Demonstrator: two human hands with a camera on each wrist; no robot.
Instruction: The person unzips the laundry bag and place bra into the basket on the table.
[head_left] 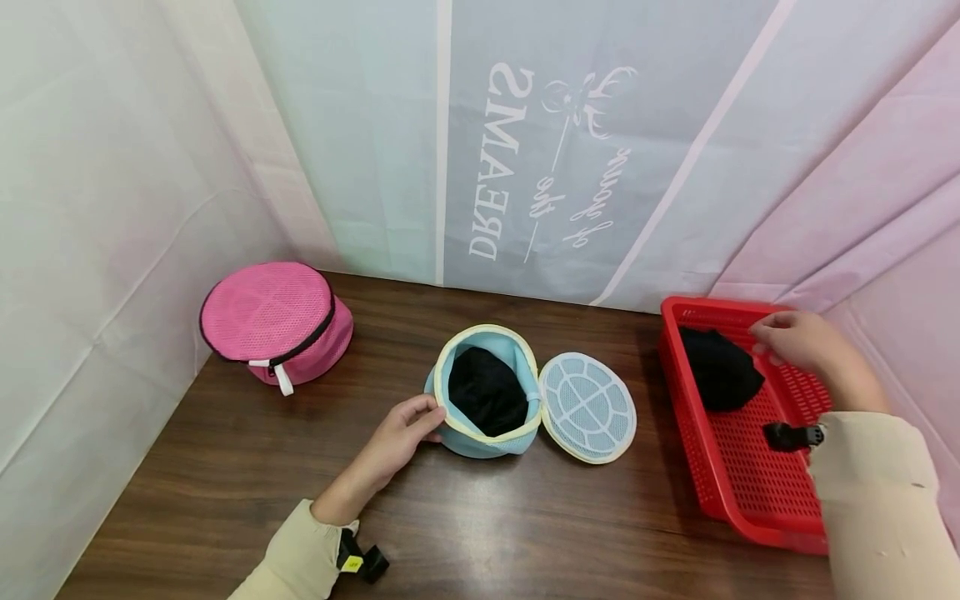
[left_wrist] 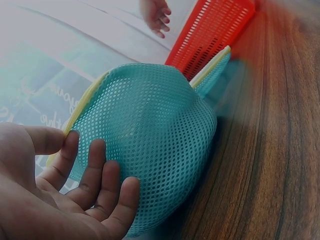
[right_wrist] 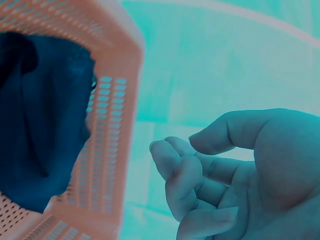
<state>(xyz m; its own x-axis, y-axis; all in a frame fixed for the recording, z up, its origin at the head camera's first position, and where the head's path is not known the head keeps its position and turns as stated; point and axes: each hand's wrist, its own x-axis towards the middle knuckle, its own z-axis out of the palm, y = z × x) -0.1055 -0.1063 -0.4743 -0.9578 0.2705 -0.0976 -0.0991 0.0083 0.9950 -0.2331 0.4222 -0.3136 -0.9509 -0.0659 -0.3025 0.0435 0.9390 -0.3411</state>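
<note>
My left hand [head_left: 401, 433] pinches the yellow-trimmed rim of a round light-blue mesh laundry bag [head_left: 476, 446] between thumb and forefinger. In the left wrist view the other fingers lie loosely along the bag's mesh wall [left_wrist: 150, 135]. The bag's lid [head_left: 588, 408] is folded back to the right on the table, and a black cloth [head_left: 487, 392] lies inside. Over the far right part of a red plastic basket [head_left: 701, 475] hovers my right hand [head_left: 798, 337], its fingers loosely bent with nothing between them. Another black cloth [head_left: 720, 371] is bunched in the basket beside it.
A zipped pink mesh bag [head_left: 266, 308] with a black zip edge stands at the back left of the brown wooden table [head_left: 480, 533]. Printed curtains [head_left: 375, 142] hang behind and at both sides, close to the basket's back edge.
</note>
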